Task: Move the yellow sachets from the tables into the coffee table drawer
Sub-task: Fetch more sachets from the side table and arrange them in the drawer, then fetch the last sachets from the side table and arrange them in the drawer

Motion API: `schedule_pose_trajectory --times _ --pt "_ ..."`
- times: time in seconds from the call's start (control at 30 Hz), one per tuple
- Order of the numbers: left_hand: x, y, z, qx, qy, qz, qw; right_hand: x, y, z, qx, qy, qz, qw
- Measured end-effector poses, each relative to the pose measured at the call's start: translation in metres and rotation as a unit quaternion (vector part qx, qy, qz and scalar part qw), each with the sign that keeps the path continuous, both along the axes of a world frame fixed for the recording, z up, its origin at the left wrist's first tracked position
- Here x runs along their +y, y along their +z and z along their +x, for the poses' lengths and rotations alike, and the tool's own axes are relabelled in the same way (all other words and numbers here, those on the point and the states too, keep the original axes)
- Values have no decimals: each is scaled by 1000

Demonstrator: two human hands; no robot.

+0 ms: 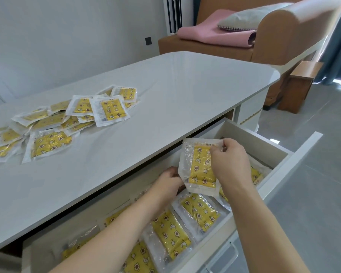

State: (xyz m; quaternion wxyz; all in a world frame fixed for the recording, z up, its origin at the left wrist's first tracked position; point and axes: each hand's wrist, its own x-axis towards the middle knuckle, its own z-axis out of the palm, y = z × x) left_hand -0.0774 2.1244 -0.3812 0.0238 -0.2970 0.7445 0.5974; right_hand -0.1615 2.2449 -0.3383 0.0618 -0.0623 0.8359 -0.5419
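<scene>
Both hands over the open coffee table drawer [295,154], holding one yellow sachet [202,166] between them. Right hand [230,164] pinching the sachet's upper right corner, fingers curled onto the clear wrapper. Left hand [170,183] curled at the lower left edge, fingertips hidden behind the wrapper; contact judged probable, grip not confirmed.

Held sachet upright, long axis near vertical, lower edge just above the row of sachets in the drawer [170,231]. Row lying flat and overlapping along the drawer length, leaving the far right end of the drawer as the apparent free space. Placement direction: down and slightly away, toward the far wall, long axis to be tipped from vertical to flat. Right hand nearer that end, better placed to lead the lowering; left hand better placed to steady the lower edge.

Pile of sachets on the tabletop [71,119] well apart to the left, beyond the left hand. Task judged partly complete, much of the pile not yet transferred
</scene>
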Motion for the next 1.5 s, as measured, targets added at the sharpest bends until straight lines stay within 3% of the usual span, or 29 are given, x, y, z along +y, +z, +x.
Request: schedule_pose_trajectory --times 0.13,0.2,0.3,0.37,0.43,0.53,0.7,0.97,1.27,1.4,1.5 --pt "-2 2 0 59 56 267 960 3 3 0 11 -41 -35 999" --pt "-7 1 0 78 55 334 938 3 3 0 13 -47 -35 998" --pt "-6 3 -3 87 65 232 967 2 3 0 -1 -40 -22 999" --pt "-9 0 -9 69 104 88 988 0 2 1 -16 -19 10 1000" --pt "-19 -7 -13 46 107 -88 989 -2 1 2 -11 6 61 998" --pt "-25 -12 -12 20 51 -297 953 -2 1 4 16 12 113 993" --pt "-20 -11 -13 -5 2 -473 881 -2 4 9 42 22 180 983" --pt "-27 -11 -18 -110 -78 -500 856 -3 4 11 60 47 262 962" --pt "-17 0 2 -38 -139 -526 838 -8 5 12 126 60 253 957" --pt "8 37 8 23 -181 -463 867 7 43 17 132 16 194 972" --pt "21 102 -1 65 -160 -427 887 24 109 15 122 -23 216 968"
